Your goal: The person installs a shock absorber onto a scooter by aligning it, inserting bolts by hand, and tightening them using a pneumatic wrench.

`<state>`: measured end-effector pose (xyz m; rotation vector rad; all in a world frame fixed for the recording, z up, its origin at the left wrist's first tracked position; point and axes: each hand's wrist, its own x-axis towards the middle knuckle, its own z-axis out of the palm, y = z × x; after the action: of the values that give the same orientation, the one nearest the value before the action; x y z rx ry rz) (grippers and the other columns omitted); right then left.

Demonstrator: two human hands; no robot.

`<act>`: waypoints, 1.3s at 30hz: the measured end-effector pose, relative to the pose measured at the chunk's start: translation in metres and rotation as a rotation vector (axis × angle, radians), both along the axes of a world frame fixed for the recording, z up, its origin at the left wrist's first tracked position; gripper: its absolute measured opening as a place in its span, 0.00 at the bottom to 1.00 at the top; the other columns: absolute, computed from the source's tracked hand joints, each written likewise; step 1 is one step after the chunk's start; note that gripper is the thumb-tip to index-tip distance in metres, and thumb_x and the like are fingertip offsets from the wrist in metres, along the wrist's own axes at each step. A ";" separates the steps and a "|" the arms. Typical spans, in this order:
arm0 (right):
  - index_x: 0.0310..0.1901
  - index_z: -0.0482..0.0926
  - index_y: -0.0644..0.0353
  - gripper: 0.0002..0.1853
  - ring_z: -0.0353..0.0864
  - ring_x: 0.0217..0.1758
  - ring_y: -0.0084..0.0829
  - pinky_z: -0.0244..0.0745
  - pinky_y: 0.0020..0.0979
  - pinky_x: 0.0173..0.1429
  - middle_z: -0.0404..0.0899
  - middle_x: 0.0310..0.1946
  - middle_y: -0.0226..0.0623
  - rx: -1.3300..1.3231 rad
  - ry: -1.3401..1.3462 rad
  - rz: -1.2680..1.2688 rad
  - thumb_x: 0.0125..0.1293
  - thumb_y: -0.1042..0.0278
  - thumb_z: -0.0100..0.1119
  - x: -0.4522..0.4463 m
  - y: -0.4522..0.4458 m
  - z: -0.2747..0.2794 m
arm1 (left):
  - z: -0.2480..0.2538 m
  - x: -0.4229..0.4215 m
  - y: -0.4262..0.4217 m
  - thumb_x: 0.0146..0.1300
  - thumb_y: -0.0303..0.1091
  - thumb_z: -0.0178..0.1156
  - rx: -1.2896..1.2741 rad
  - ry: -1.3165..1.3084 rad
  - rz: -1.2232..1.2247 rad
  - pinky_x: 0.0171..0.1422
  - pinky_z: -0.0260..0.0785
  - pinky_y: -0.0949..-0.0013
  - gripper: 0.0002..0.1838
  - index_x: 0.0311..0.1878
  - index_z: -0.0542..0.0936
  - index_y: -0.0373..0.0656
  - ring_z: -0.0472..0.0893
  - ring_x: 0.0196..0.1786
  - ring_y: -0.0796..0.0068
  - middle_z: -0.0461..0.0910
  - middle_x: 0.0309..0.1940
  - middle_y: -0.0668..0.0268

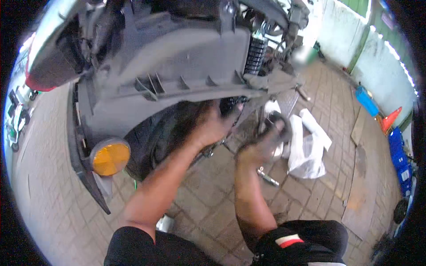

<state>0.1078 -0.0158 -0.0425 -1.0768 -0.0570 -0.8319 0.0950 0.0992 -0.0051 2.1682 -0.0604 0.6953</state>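
A dark grey plastic rear fender [186, 57] of a motorbike fills the upper middle of the view. Beneath its lower edge, my left hand [213, 126] reaches in beside the dark tyre [164, 133]; its fingertips are smeared and partly hidden. My right hand [264, 144], also blurred, is raised to the right of the wheel. Its fingers curl at a dark, rounded part [284, 126] whose kind I cannot make out. Above the hands stands a black coil spring [255, 55]. An orange round reflector [111, 156] sits at the fender's lower left.
A ratchet-like metal tool [268, 177] lies on the brick paving below my right forearm. Beside it are a clear plastic bag [306, 157] and white rolled material [316, 128]. Blue crates [400, 162], an orange cone [392, 119] and cardboard [357, 190] lie along the right wall.
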 end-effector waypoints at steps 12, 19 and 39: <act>0.56 0.74 0.73 0.37 0.77 0.55 0.42 0.68 0.36 0.61 0.79 0.51 0.54 -1.015 0.016 0.510 0.63 0.41 0.60 0.052 -0.041 0.162 | 0.015 0.023 -0.019 0.65 0.47 0.56 0.235 0.050 0.031 0.71 0.58 0.55 0.30 0.65 0.67 0.39 0.67 0.67 0.47 0.69 0.63 0.46; 0.52 0.77 0.73 0.35 0.78 0.48 0.37 0.68 0.35 0.59 0.82 0.45 0.53 -0.935 0.027 0.419 0.66 0.39 0.55 0.071 -0.038 0.138 | 0.012 0.032 -0.023 0.67 0.46 0.51 0.219 0.106 0.106 0.69 0.60 0.55 0.25 0.59 0.74 0.38 0.70 0.64 0.46 0.71 0.60 0.44; 0.49 0.79 0.65 0.31 0.78 0.51 0.57 0.72 0.45 0.53 0.81 0.43 0.59 -0.925 0.030 0.335 0.67 0.39 0.51 0.075 -0.041 0.132 | 0.009 0.029 -0.026 0.67 0.36 0.53 0.220 0.080 0.166 0.63 0.63 0.53 0.19 0.56 0.74 0.35 0.72 0.58 0.41 0.76 0.52 0.43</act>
<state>0.1827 -0.0563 0.0894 -1.8773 -0.6286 -0.4667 0.1236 0.0733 0.0036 2.4306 0.0908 0.7224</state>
